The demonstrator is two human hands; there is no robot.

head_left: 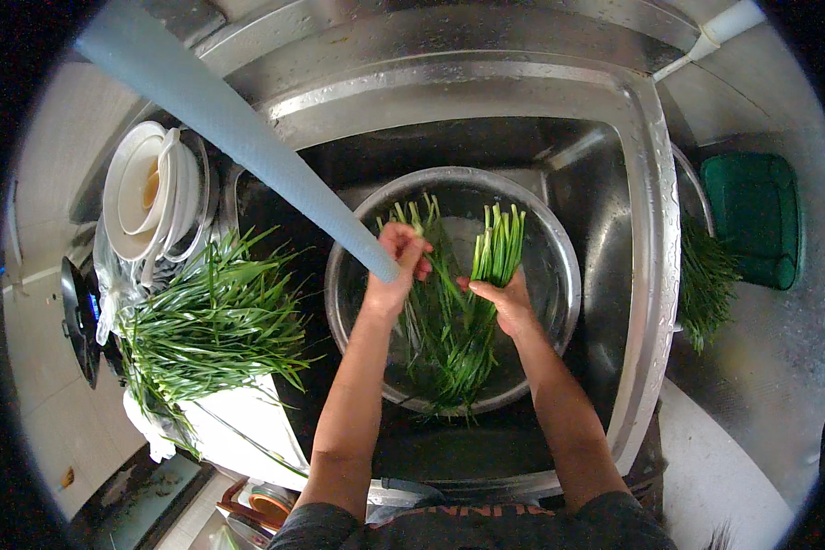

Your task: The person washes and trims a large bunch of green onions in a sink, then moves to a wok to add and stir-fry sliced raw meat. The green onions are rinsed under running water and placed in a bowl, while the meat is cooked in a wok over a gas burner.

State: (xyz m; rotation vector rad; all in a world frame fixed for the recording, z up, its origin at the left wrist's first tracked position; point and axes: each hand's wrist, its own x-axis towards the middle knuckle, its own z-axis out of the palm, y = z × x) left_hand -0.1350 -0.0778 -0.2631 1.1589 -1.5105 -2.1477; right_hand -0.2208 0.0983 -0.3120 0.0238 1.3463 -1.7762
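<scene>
1. A person in a dark T-shirt works over a steel bowl in a metal sink, both bare forearms reaching in from below.
2. The right hand is clamped around a bunch of long greens, pale cut ends upward, above the bowl's right half; the leaves trail down into the bowl.
3. The left hand has its fingers curled together beside looser stalks; whether they pinch any, one cannot tell. A light-blue bar crosses in front of its wrist.
4. At left, a heap of greens spreads partly over a white board, near stacked white dishes.
5. At right, outside the sink, more greens lie just beside a green basket.
</scene>
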